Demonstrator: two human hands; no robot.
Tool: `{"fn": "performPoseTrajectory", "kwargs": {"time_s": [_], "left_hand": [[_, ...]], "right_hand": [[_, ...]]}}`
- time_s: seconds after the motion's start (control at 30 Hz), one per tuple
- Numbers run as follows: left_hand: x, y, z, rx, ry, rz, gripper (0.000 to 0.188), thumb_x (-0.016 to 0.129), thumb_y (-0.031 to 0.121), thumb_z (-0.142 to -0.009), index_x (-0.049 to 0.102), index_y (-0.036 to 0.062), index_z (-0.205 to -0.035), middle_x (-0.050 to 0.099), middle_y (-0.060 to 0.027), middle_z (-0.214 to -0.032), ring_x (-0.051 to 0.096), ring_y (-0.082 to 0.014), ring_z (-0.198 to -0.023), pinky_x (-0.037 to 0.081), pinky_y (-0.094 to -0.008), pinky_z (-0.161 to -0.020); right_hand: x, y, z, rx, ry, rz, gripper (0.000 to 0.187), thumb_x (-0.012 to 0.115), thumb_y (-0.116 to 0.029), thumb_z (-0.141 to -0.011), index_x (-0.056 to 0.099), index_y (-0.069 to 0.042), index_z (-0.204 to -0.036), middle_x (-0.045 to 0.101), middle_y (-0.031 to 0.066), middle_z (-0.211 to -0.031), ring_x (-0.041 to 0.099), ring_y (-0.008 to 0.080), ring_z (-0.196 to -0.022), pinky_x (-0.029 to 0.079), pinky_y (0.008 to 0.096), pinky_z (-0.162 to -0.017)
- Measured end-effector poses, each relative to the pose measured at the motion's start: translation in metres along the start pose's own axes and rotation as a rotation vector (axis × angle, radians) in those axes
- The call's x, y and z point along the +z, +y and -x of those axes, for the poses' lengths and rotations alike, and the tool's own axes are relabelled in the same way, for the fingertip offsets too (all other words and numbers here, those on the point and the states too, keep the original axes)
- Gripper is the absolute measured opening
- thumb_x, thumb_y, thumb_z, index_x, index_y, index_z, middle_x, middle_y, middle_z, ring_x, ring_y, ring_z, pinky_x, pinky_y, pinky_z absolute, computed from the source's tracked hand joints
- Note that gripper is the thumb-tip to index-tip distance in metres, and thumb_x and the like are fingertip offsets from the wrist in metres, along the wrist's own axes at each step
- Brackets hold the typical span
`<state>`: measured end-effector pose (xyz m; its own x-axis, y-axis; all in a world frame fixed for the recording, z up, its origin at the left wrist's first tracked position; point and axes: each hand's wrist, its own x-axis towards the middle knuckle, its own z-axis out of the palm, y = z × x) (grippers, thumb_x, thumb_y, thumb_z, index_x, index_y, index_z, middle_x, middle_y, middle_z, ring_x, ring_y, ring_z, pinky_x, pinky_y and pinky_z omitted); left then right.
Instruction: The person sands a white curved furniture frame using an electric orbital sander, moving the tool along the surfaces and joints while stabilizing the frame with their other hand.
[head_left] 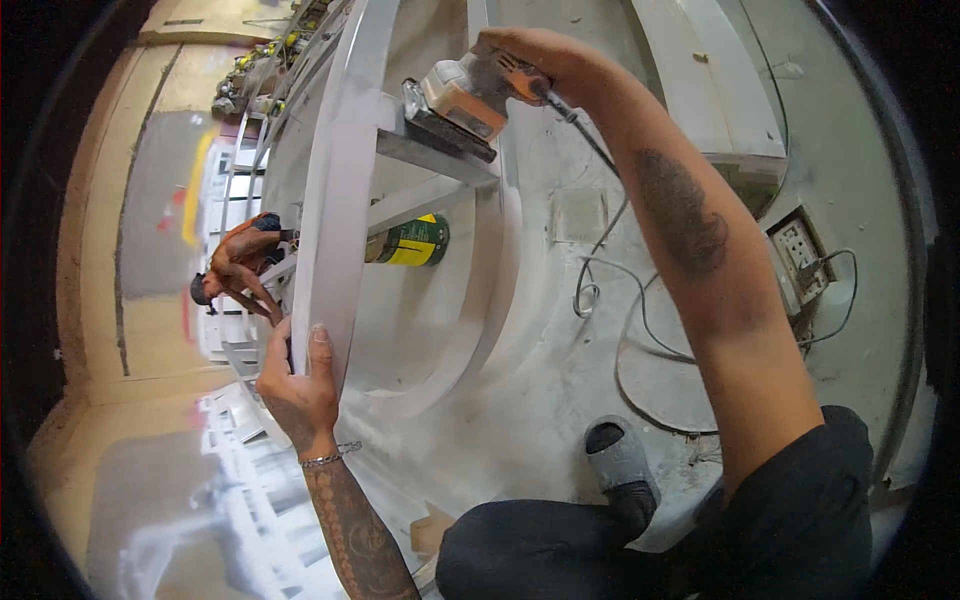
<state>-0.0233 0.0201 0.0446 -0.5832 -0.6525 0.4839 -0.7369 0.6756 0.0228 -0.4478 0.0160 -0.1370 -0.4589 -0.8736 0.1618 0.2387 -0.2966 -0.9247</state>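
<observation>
A corded electric sander (462, 100) in orange, grey and black is gripped in my right hand (520, 48), at the top of the view. Its flat pad lies at a crosspiece (432, 156) of a large pale frame; whether it touches is hard to tell. My left hand (300, 385) holds the near end of the frame's long side beam (340, 190), thumb on the upper face and fingers around the outer edge. A curved pale piece (490, 290) of the frame bends round below the crosspiece.
A green and yellow can (415, 240) stands behind the frame. The sander's cord (600, 155) runs toward an outlet box (795, 250) at right. Another person (245, 260) bends over at left. My foot in a grey slide (618, 455) is on the dusty floor (540, 400).
</observation>
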Motion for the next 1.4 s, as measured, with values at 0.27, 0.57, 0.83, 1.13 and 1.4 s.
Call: {"fn": "performPoseTrajectory", "kwargs": {"time_s": [0.27, 0.57, 0.83, 1.13, 1.4], "left_hand": [[-0.001, 0.002, 0.001, -0.026, 0.000, -0.042, 0.043, 0.073, 0.039, -0.085, 0.069, 0.0019, -0.108, 0.071, -0.0174, -0.092, 0.068, -0.0348, -0.081, 0.053, -0.0418, -0.075], [-0.001, 0.008, 0.002, -0.043, 0.019, -0.048, 0.047, 0.076, 0.039, -0.081, 0.069, 0.0040, -0.111, 0.071, -0.0164, -0.094, 0.066, -0.0345, -0.084, 0.052, -0.0439, -0.074], [0.004, 0.004, 0.010, 0.020, 0.085, -0.023, 0.052, 0.078, 0.039, -0.079, 0.068, 0.0008, -0.113, 0.070, -0.0164, -0.093, 0.064, -0.0358, -0.083, 0.051, -0.0453, -0.072], [-0.010, 0.012, 0.010, -0.056, -0.016, -0.042, 0.055, 0.072, 0.043, -0.087, 0.064, 0.0007, -0.122, 0.068, -0.0237, -0.108, 0.065, -0.0405, -0.098, 0.050, -0.0459, -0.085], [-0.014, 0.003, 0.010, -0.046, -0.100, 0.017, 0.057, 0.071, 0.039, -0.090, 0.060, -0.0014, -0.129, 0.065, -0.0266, -0.114, 0.063, -0.0436, -0.104, 0.050, -0.0482, -0.090]], "right_hand": [[0.009, -0.029, -0.011, 0.362, -0.021, -0.013, 0.051, 0.066, 0.002, -0.075, 0.060, -0.004, -0.125, 0.065, 0.0057, -0.101, 0.061, 0.0106, -0.082, 0.054, 0.0230, -0.072], [0.021, -0.042, -0.013, 0.146, 0.058, -0.076, 0.024, 0.065, -0.032, -0.092, 0.064, -0.008, -0.091, 0.059, 0.0030, -0.074, 0.052, 0.0075, -0.056, 0.043, 0.0202, -0.045], [0.008, -0.060, -0.019, 0.427, -0.068, -0.248, 0.035, 0.074, -0.034, -0.084, 0.064, -0.005, -0.102, 0.064, 0.0058, -0.083, 0.058, 0.0084, -0.062, 0.051, 0.0190, -0.050], [0.026, -0.062, -0.021, 0.334, 0.025, -0.025, 0.039, 0.070, -0.040, -0.087, 0.062, -0.004, -0.096, 0.063, 0.0082, -0.084, 0.059, 0.0087, -0.063, 0.051, 0.0201, -0.048], [0.019, -0.023, 0.010, 0.484, 0.167, -0.084, 0.032, 0.064, -0.034, -0.093, 0.064, -0.003, -0.102, 0.063, 0.0057, -0.080, 0.057, 0.0127, -0.055, 0.048, 0.0247, -0.044]]}}
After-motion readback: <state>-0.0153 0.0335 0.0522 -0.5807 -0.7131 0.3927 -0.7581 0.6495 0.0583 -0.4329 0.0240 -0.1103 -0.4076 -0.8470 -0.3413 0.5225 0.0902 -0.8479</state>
